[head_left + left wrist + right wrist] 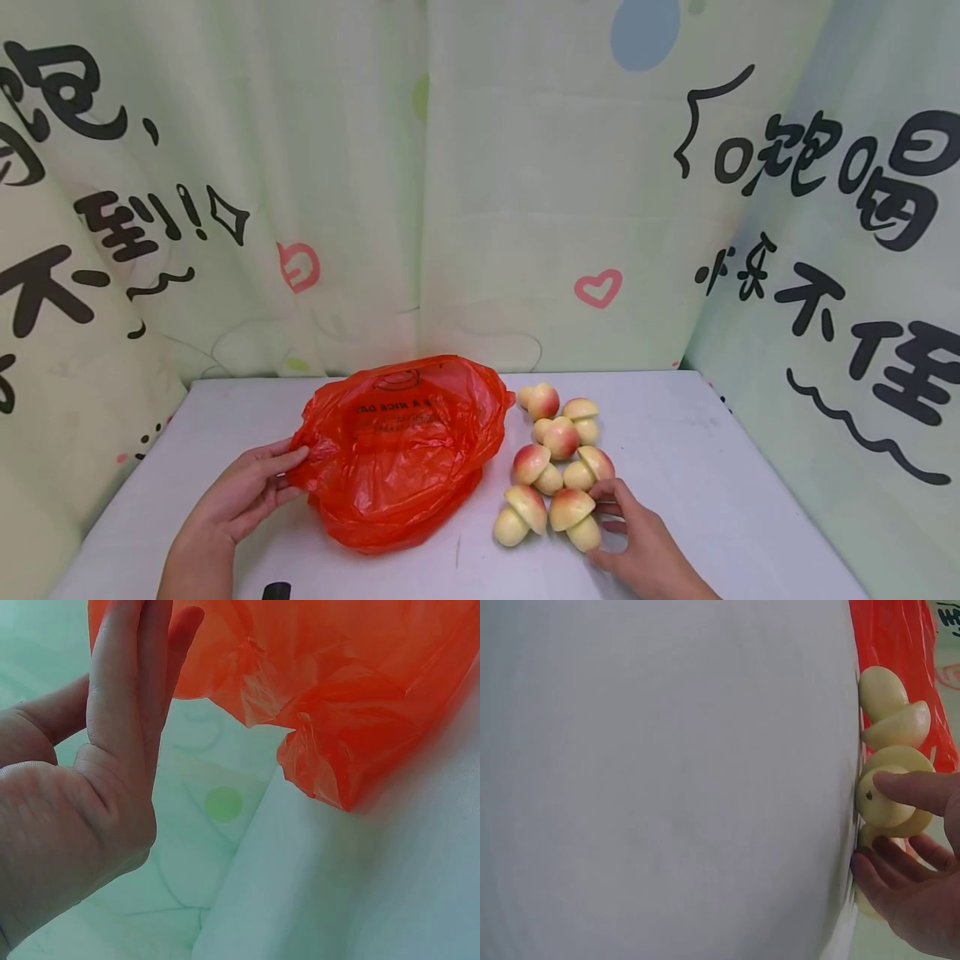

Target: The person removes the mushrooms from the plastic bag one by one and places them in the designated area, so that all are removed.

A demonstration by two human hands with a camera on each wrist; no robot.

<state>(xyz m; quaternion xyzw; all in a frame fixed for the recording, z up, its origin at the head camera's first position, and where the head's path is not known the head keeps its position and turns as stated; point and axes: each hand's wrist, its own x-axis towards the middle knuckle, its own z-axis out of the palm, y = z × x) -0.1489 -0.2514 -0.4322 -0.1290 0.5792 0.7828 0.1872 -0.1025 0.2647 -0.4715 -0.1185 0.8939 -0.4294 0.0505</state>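
Observation:
A red plastic bag [405,475] with dark print lies spread on the table, its mouth held wide. At its left edge my left hand [243,492] pinches the film between thumb and fingers. To the right of the bag, several mushroom-shaped toys stand in a cluster, with cream stems and pink-tinged caps. My right hand [637,537] grips the nearest toy mushroom [572,510] at the lower right. In the right wrist view the thumb presses on the end of its stem [881,802], and the other fingers curl along its far side. Left of it lies another toy mushroom [521,517].
The white table [712,483] is enclosed by pale green curtains [510,208] printed with dark lettering and hearts. A small black object [277,591] pokes in at the bottom edge of the head view. More toy mushrooms [542,402] stretch toward the back.

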